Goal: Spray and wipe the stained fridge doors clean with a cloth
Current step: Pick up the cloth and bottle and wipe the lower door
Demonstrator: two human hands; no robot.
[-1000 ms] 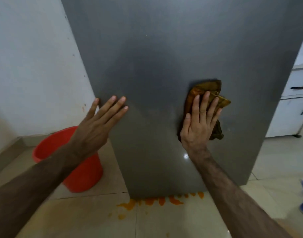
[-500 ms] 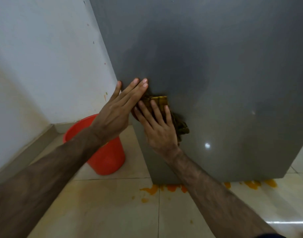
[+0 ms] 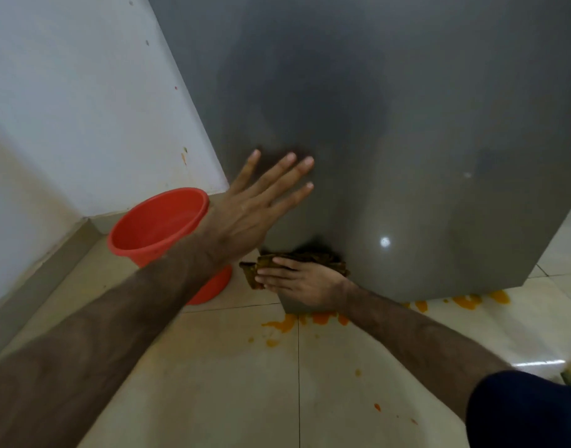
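Head view looks down the grey fridge door (image 3: 391,140). Left hand (image 3: 245,218) lies flat on the door, fingers straight and spread. Below it, near the door's bottom left corner, the right hand (image 3: 305,281) presses a brown stained cloth (image 3: 310,257) against the door with straight fingers — the cloth bunched above and left of them. Left of both hands stands a red bucket (image 3: 154,224); orange spills (image 3: 284,326) mark the floor below the right hand.

A red bucket (image 3: 161,226) stands on the pale tiled floor (image 3: 213,383) in the corner by a white wall (image 3: 67,108); orange spills (image 3: 284,326) streak the tiles, with scattered smaller drops nearby
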